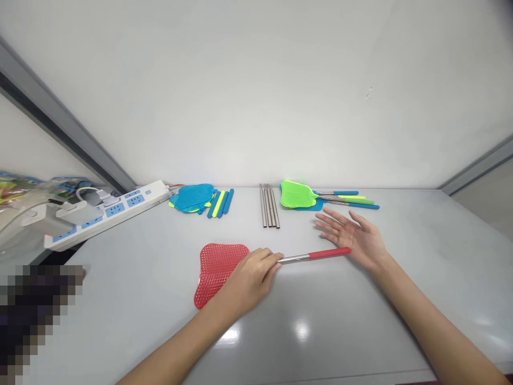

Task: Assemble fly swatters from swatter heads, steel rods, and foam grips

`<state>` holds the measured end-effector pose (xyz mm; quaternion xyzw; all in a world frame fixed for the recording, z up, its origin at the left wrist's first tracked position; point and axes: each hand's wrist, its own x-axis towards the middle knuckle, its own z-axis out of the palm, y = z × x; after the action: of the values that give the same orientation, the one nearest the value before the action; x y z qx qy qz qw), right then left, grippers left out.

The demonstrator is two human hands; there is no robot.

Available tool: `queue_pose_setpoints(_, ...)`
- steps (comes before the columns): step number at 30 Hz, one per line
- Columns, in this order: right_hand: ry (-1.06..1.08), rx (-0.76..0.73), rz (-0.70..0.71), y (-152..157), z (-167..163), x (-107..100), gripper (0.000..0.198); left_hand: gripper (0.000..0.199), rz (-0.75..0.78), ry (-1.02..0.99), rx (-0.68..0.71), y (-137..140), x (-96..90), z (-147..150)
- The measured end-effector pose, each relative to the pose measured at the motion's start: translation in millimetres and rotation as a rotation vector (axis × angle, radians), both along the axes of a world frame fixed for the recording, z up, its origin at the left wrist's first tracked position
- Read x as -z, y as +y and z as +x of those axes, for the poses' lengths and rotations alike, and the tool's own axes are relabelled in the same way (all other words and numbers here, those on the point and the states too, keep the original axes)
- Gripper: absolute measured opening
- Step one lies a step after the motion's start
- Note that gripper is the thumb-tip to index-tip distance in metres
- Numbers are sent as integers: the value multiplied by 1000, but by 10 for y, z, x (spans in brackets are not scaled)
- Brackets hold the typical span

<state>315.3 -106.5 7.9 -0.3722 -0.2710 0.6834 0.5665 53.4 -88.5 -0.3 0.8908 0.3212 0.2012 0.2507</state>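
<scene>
My left hand (260, 270) is closed round the metal shaft of a red fly swatter (220, 259), near where the shaft meets its perforated head. The swatter's red grip (329, 253) points right, its end at the palm of my right hand (356, 238). That hand is open, palm showing and fingers spread. Just behind it lies a pile of whole fly swatters with a green head (297, 194) on top and blue, yellow and green grips to the right. Several bare metal rods (269, 206) lie side by side left of that pile.
Loose blue and yellow swatter heads (194, 198) are stacked at the back left, beside several blue and yellow grip sleeves (219, 203). A white power strip (116, 211) with plugs runs along the left. Plastic bags (18, 214) sit at the far left. A wall backs the grey table (328, 331).
</scene>
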Motion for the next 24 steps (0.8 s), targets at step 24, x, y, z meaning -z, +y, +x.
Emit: queue_pose_setpoints(24,-44,88,54,11,-34,51,44,29,-17,29,16,-19,-19,10)
